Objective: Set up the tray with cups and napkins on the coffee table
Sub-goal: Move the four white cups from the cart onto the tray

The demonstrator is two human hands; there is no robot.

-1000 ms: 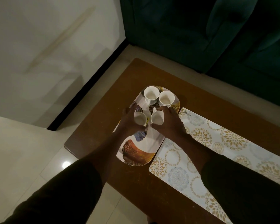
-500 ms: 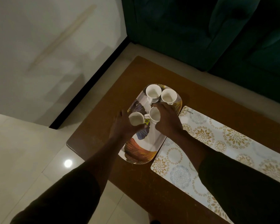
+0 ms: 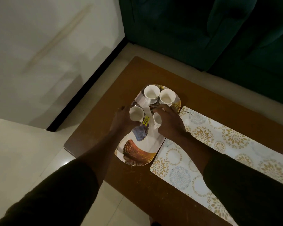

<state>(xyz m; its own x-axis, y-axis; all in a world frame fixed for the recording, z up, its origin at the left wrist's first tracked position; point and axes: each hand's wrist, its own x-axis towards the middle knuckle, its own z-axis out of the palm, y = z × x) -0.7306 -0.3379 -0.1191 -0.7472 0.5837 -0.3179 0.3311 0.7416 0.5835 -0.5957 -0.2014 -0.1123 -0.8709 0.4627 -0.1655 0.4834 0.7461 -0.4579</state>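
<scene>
1. A white wall [image 3: 47, 54] and pale floor tiles [image 3: 20, 152] fill the 9 o'clock side of the room, beside the brown coffee table [image 3: 153, 193].
2. The person's left hand [image 3: 121, 123], reaching out of a dark sleeve, curls its fingers round the near-left cup [image 3: 136, 113] and holds it at the tray's 9 o'clock edge.
3. The leaf-patterned tray [image 3: 137, 154] lies flat on the table's left end, its long axis running from 7 to 1 o'clock, with a yellow price sticker [image 3: 145, 121] showing between the two held cups.
4. Two more white cups stand upright and close together at the tray's 12 o'clock end: the far-left cup [image 3: 151, 92] and the far-right cup [image 3: 167, 96].
5. The right hand [image 3: 170, 124] grips the near-right cup [image 3: 157, 119] from its 3 o'clock side, fingers arched over the rim; the cup's handle points toward 6 o'clock.
6. A floral placemat [image 3: 219, 144] lies just beside the tray at 3 o'clock, under the right forearm.
7. A dark green sofa [image 3: 186, 30] stands beyond the table at 12 o'clock.
</scene>
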